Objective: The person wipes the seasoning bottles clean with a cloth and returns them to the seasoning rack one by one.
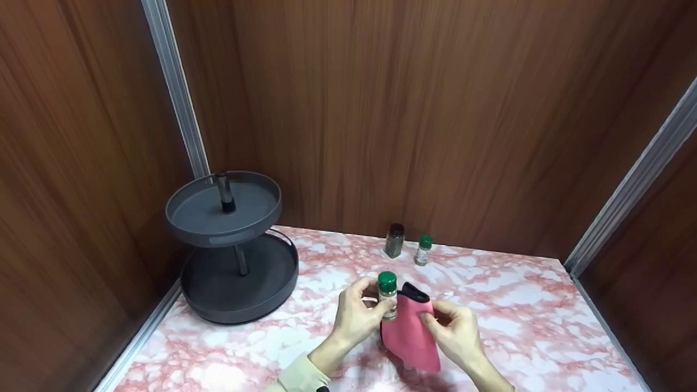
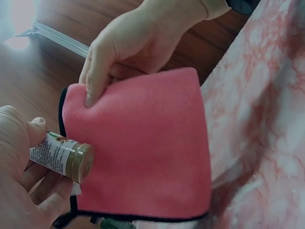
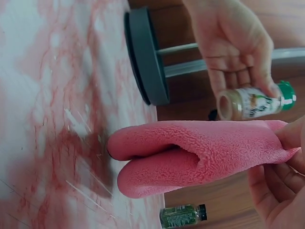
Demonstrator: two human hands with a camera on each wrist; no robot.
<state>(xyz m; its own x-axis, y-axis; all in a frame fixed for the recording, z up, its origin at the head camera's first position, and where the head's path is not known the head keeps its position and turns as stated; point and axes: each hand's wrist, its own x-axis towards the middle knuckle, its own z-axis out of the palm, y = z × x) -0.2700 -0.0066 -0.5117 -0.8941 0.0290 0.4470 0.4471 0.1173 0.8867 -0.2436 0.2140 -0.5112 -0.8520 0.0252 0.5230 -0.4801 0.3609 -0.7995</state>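
A small spice jar [image 1: 387, 294] with a green cap and printed label is held upright by my left hand [image 1: 356, 310], thumb on one side and fingers on the other. Just right of it, my right hand [image 1: 456, 332] pinches the upper edge of a folded pink cloth [image 1: 411, 332] with black trim. The cloth hangs down above the table, its fuzzy side showing in the right wrist view [image 3: 214, 148]. In the left wrist view the jar's base [image 2: 86, 163] points toward the cloth; whether they touch, I cannot tell.
A black-capped jar [image 1: 395, 241] and another green-capped jar [image 1: 423, 250] stand by the back wall. At the left is a dark two-tier round tray [image 1: 239, 313]. Wood-pattern panels [image 1: 381, 109] enclose the pink marbled tabletop [image 1: 517, 316] on the sides and back.
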